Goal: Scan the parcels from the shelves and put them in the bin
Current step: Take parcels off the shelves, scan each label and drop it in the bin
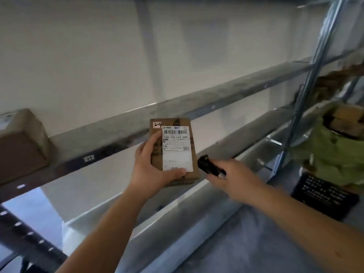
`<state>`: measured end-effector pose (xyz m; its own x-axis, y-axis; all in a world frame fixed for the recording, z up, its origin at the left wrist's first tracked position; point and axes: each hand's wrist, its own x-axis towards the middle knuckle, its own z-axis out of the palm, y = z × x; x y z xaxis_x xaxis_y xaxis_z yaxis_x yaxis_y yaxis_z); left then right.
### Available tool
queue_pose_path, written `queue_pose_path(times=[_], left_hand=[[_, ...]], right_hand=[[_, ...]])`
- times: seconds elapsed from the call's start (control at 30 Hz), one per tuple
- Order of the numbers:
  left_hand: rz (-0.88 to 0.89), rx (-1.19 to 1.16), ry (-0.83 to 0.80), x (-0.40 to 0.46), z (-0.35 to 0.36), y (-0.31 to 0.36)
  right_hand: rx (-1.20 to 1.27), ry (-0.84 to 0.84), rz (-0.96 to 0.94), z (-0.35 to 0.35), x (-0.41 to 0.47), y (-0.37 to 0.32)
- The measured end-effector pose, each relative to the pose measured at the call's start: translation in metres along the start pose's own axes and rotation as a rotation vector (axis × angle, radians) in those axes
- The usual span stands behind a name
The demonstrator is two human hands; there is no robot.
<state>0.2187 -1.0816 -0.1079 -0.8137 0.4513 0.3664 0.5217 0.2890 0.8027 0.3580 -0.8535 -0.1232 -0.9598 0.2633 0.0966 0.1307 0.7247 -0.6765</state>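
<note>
Parcels point(346, 120) inside green-lined bin point(327, 154) at right

Left hand point(149, 170) covers lower left of parcel point(173, 150); small print on white label point(177, 148) unreadable; scanner point(209, 166) mostly hidden in blurred right hand point(234, 180), type unclear; box on shelf point(21, 144) cut by left edge; bin point(325, 196) and green bag point(332, 154) smeared, cut by right edge; contents indistinct
</note>
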Motion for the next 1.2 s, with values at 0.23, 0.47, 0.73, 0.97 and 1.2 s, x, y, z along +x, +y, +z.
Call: queue_pose_path(times=[0.23,0.47,0.73,0.97,1.2], left_hand=[[-0.004,-0.136,-0.252,-0.041,0.059,-0.011],[-0.114,-0.277,-0.399,-0.055,0.125,-0.014],[-0.142,-0.396,-0.600,-0.029,0.215,0.015],[-0.066,-0.410,-0.702,0.010,0.333,0.056],[0.002,-0.446,-0.740,0.061,0.459,0.110]], right_hand=[[0.035,0.087,0.257,0.023,-0.095,0.043],[0.059,0.158,0.437,0.024,-0.142,0.080],[0.064,0.305,0.615,-0.023,-0.150,0.137],[0.032,0.373,0.733,-0.101,-0.147,0.222],[0.080,0.443,0.800,-0.187,-0.137,0.309]])
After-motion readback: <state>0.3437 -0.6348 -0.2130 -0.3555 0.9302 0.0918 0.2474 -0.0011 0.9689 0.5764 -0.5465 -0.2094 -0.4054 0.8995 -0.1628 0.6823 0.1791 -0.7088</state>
